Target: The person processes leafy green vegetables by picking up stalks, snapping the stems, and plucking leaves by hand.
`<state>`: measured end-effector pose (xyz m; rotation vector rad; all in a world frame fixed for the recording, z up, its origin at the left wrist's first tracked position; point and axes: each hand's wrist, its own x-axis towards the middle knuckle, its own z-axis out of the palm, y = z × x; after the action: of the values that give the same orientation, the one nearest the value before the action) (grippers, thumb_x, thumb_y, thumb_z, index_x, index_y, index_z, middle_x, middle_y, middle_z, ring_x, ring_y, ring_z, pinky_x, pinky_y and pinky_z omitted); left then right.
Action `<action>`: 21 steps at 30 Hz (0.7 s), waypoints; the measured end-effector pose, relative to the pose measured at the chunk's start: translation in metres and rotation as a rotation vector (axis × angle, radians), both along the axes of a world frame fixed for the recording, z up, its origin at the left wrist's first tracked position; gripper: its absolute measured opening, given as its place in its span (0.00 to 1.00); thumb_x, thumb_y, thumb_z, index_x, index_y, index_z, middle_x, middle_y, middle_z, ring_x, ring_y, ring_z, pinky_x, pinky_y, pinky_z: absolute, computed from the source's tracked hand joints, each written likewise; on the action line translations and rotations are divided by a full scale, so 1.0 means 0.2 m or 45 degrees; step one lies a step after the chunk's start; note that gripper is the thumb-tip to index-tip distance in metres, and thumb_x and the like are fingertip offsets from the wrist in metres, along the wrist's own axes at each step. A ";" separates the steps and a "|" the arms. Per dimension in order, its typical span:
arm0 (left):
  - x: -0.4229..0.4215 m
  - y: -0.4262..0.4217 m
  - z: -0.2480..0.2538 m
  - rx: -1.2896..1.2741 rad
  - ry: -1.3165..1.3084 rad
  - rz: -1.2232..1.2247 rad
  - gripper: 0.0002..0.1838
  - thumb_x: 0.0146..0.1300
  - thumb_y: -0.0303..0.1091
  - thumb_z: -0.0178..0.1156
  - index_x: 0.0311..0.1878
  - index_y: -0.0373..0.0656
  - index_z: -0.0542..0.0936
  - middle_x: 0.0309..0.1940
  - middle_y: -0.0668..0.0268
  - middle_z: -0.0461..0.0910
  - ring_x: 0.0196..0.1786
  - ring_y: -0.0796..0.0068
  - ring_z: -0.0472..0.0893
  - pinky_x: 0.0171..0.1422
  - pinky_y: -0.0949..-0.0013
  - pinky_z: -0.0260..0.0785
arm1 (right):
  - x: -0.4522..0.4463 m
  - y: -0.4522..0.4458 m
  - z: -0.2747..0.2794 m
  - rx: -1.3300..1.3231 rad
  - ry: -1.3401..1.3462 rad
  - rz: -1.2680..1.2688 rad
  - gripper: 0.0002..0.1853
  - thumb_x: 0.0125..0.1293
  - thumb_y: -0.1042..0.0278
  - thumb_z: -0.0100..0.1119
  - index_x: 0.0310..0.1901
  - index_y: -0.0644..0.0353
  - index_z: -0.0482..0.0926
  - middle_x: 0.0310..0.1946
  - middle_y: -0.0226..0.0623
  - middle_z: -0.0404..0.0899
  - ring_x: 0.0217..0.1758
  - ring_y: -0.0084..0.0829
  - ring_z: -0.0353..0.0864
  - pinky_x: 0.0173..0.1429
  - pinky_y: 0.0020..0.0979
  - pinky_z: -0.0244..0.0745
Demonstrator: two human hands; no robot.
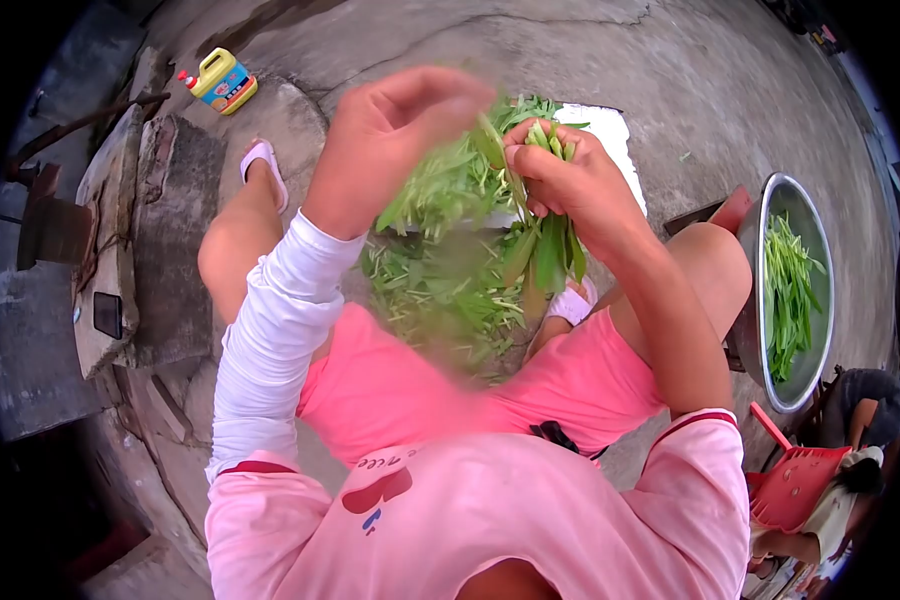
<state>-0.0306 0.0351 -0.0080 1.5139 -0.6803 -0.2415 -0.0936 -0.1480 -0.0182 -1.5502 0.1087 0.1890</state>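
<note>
Our right hand [582, 185] clutches greens [550, 235], stem ends [542, 138] pointing away, leaves [551, 265] toward us; our left hand [395, 115] blurs, grip we can't tell!

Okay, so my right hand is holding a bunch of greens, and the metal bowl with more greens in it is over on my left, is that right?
Not quite: the head view shows the metal bowl on your right. Your right hand does hold the bunch of greens.

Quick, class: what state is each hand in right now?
Left hand: curled but blurred; whether it grips anything cannot be told.
Right hand: closed, holding greens.
</note>
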 end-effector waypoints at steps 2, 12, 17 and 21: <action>-0.03 -0.01 0.02 -0.021 -0.060 0.034 0.09 0.64 0.29 0.57 0.45 0.37 0.79 0.38 0.70 0.80 0.40 0.84 0.76 0.48 0.79 0.68 | 0.00 0.00 0.00 0.021 0.018 -0.035 0.06 0.58 0.69 0.52 0.34 0.60 0.75 0.21 0.22 0.68 0.17 0.13 0.57 0.25 0.20 0.59; -0.10 0.07 0.20 -0.055 -0.495 0.202 0.08 0.65 0.30 0.57 0.41 0.35 0.79 0.36 0.70 0.76 0.35 0.84 0.72 0.40 0.80 0.64 | 0.04 -0.15 0.02 0.497 -0.013 -0.262 0.08 0.63 0.68 0.56 0.39 0.64 0.76 0.29 0.27 0.71 0.18 0.12 0.57 0.25 0.19 0.61; 0.01 0.18 0.08 0.835 -0.436 -0.300 0.13 0.66 0.38 0.57 0.43 0.36 0.79 0.36 0.72 0.73 0.37 0.83 0.67 0.40 0.77 0.60 | 0.03 -0.21 0.08 0.775 -0.048 -0.039 0.11 0.65 0.68 0.55 0.44 0.67 0.75 0.35 0.29 0.71 0.18 0.12 0.57 0.25 0.18 0.61; -0.04 0.03 -0.03 0.170 -0.020 -0.133 0.18 0.67 0.38 0.54 0.54 0.36 0.74 0.42 0.70 0.74 0.46 0.82 0.70 0.48 0.75 0.64 | 0.04 -0.19 0.08 0.763 -0.050 0.104 0.13 0.64 0.68 0.55 0.46 0.67 0.76 0.30 0.26 0.69 0.20 0.14 0.58 0.28 0.20 0.59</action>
<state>-0.0385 0.0413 -0.0146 1.6108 -0.7696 -0.3606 -0.0863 -0.1865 -0.0014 -0.9608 -0.0419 0.2309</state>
